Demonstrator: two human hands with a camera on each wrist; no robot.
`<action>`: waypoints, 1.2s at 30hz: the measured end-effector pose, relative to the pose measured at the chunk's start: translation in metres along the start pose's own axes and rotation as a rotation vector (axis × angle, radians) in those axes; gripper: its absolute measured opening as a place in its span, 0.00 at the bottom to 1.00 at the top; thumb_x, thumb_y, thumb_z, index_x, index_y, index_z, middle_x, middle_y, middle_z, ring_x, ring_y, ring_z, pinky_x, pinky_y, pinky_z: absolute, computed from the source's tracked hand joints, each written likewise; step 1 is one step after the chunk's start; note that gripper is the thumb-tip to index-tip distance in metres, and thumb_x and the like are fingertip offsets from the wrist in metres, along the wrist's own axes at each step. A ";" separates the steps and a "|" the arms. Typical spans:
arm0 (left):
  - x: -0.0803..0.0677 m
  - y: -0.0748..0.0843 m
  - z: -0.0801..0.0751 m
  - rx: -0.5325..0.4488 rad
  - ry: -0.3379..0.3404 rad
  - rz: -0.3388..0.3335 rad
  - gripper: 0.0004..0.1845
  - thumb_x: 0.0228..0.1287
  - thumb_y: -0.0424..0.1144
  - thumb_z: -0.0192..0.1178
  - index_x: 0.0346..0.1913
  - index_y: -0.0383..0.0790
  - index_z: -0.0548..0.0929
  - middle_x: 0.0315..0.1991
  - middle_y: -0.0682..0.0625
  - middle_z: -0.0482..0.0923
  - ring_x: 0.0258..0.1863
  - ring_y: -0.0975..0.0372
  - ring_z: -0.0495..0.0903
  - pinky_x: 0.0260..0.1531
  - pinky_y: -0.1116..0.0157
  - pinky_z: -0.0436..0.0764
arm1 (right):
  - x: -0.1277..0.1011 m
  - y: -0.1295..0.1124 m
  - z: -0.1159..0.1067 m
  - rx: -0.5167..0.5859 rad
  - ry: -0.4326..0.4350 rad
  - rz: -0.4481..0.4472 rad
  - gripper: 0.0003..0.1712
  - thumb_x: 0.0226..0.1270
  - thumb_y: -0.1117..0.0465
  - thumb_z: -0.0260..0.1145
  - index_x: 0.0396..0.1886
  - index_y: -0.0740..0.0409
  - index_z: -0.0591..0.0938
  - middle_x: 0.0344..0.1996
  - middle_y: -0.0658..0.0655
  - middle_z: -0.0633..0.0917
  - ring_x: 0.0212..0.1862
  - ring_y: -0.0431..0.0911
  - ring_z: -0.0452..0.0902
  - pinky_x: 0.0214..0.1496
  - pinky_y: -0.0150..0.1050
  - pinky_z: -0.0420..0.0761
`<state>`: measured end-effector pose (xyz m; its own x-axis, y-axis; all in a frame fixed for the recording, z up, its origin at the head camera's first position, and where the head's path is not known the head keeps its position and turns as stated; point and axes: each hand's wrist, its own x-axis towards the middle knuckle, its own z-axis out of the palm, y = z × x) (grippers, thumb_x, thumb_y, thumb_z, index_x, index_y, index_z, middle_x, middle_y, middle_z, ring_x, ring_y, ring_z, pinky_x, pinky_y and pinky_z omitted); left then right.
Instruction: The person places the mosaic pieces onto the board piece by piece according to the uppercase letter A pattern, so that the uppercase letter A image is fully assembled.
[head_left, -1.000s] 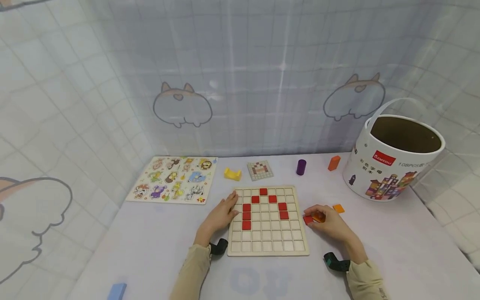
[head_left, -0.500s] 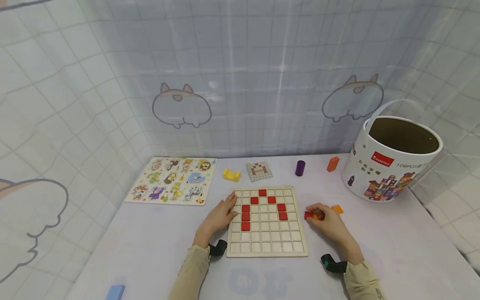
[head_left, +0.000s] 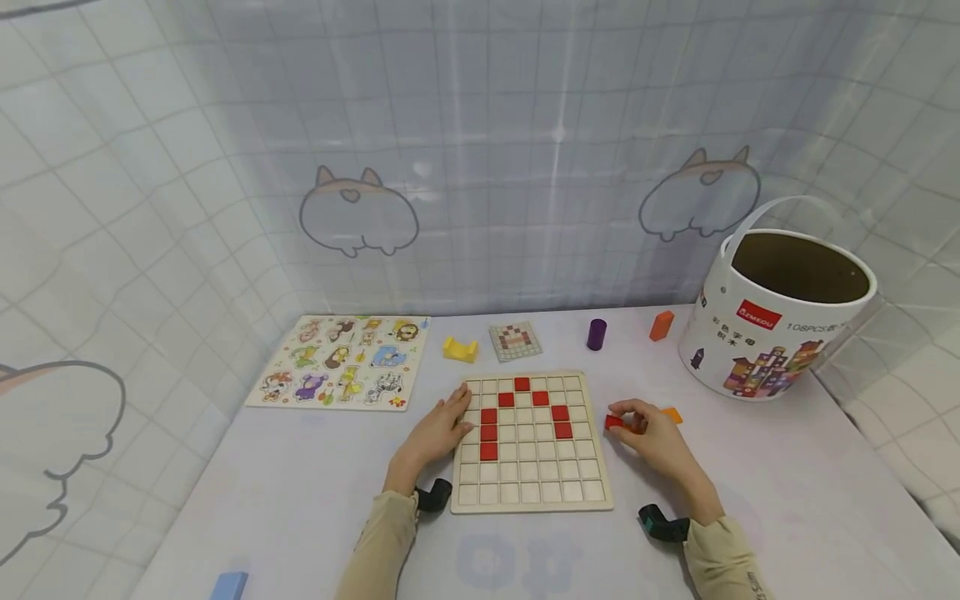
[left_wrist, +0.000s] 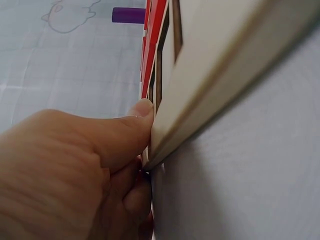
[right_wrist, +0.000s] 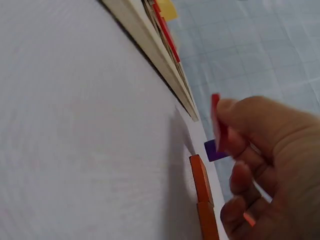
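Note:
My right hand (head_left: 660, 442) pinches a red square tile (right_wrist: 217, 125) between thumb and fingertips, just off the right side of a wooden grid board (head_left: 528, 475). In the right wrist view the tile is held on edge above the table, with orange tiles (right_wrist: 201, 182) lying below the hand. Several red tiles (head_left: 489, 432) sit in the board's cells, forming a peak with a longer left side. My left hand (head_left: 431, 433) rests along the board's left edge, fingers extended. Its thumb (left_wrist: 137, 120) touches the rim in the left wrist view.
Behind the board lie a small pattern card (head_left: 515, 341), a yellow block (head_left: 460, 349), a purple cylinder (head_left: 597, 334) and an orange block (head_left: 662, 326). An animal puzzle (head_left: 416, 367) lies back left, a white bucket (head_left: 720, 367) stands right, a blue block (head_left: 229, 586) sits front left.
My right hand has picked the red tile up from beside the orange tiles and raised it slightly. My left hand keeps its place on the board, whose red tiles are unchanged.

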<state>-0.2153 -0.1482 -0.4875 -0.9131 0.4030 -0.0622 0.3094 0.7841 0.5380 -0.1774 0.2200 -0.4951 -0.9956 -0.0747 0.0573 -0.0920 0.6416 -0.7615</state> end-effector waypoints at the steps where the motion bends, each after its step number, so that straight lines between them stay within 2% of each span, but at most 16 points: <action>1: 0.000 0.000 0.000 -0.002 0.002 -0.002 0.31 0.72 0.39 0.52 0.73 0.32 0.59 0.77 0.41 0.51 0.77 0.51 0.52 0.78 0.51 0.51 | 0.000 -0.002 -0.001 0.008 -0.004 -0.005 0.17 0.60 0.62 0.71 0.49 0.56 0.82 0.28 0.53 0.74 0.34 0.45 0.68 0.27 0.29 0.68; 13: 0.001 0.001 0.000 0.003 0.002 0.001 0.31 0.72 0.39 0.52 0.73 0.32 0.59 0.77 0.41 0.51 0.76 0.50 0.53 0.78 0.51 0.52 | -0.001 -0.024 0.007 0.062 -0.018 -0.054 0.16 0.58 0.64 0.72 0.47 0.53 0.84 0.29 0.51 0.77 0.32 0.42 0.69 0.27 0.28 0.69; 18: 0.000 0.001 0.000 0.010 0.009 0.025 0.31 0.72 0.38 0.52 0.72 0.29 0.59 0.76 0.39 0.52 0.76 0.49 0.54 0.77 0.50 0.53 | -0.002 -0.029 0.015 0.103 -0.051 -0.092 0.13 0.58 0.65 0.71 0.44 0.53 0.84 0.30 0.50 0.79 0.32 0.40 0.68 0.28 0.28 0.70; 27: 0.000 0.000 0.002 -0.001 0.017 0.017 0.30 0.72 0.37 0.52 0.72 0.29 0.60 0.76 0.39 0.52 0.76 0.49 0.53 0.77 0.49 0.52 | 0.001 -0.048 0.031 0.166 -0.122 -0.168 0.11 0.60 0.64 0.70 0.43 0.52 0.84 0.34 0.49 0.82 0.34 0.39 0.69 0.32 0.28 0.72; 30: 0.000 0.001 0.003 0.009 0.012 0.020 0.30 0.72 0.37 0.52 0.72 0.29 0.59 0.76 0.38 0.51 0.76 0.49 0.53 0.77 0.49 0.52 | 0.001 -0.055 0.033 0.169 -0.146 -0.179 0.12 0.59 0.63 0.71 0.43 0.50 0.84 0.33 0.49 0.81 0.33 0.39 0.69 0.30 0.28 0.71; 36: -0.001 0.001 0.002 0.018 0.023 0.022 0.31 0.72 0.37 0.53 0.72 0.29 0.60 0.76 0.38 0.51 0.76 0.49 0.54 0.77 0.49 0.52 | 0.003 -0.064 0.035 0.196 -0.143 -0.178 0.12 0.60 0.64 0.70 0.43 0.50 0.84 0.37 0.50 0.84 0.32 0.40 0.69 0.30 0.28 0.70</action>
<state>-0.2138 -0.1473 -0.4887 -0.9119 0.4092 -0.0315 0.3336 0.7837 0.5239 -0.1738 0.1520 -0.4689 -0.9499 -0.2887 0.1198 -0.2452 0.4505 -0.8584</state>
